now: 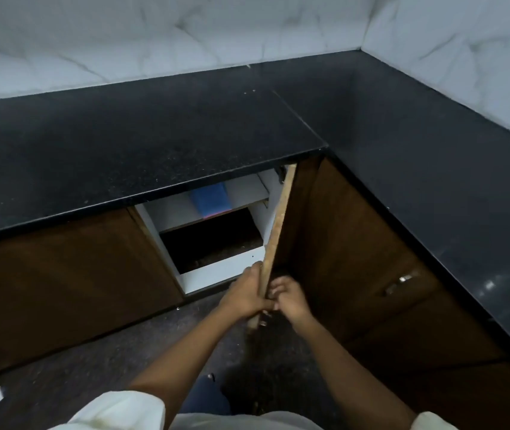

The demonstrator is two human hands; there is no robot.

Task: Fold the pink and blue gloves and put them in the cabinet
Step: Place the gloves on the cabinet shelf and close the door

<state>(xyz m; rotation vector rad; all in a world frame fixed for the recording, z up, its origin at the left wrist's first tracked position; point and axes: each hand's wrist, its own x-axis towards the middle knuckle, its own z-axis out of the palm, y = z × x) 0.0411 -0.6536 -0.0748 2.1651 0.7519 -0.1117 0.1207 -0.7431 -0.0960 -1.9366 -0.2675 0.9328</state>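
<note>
The folded blue glove (210, 198) lies on the white upper shelf (173, 212) inside the open cabinet, with a thin pink edge of the pink glove (211, 216) showing under it. The brown cabinet door (278, 225) stands partly open, seen edge-on. My left hand (246, 294) grips the lower edge of the door from the left. My right hand (289, 301) holds the same edge from the right, fingers curled around it.
A black speckled L-shaped countertop (154, 144) runs above the cabinet and down the right side. White marble-look tiles (185, 32) cover the walls. Closed brown cabinet doors (61, 290) flank the opening. The lower compartment (213, 240) is dark. The floor is dark stone.
</note>
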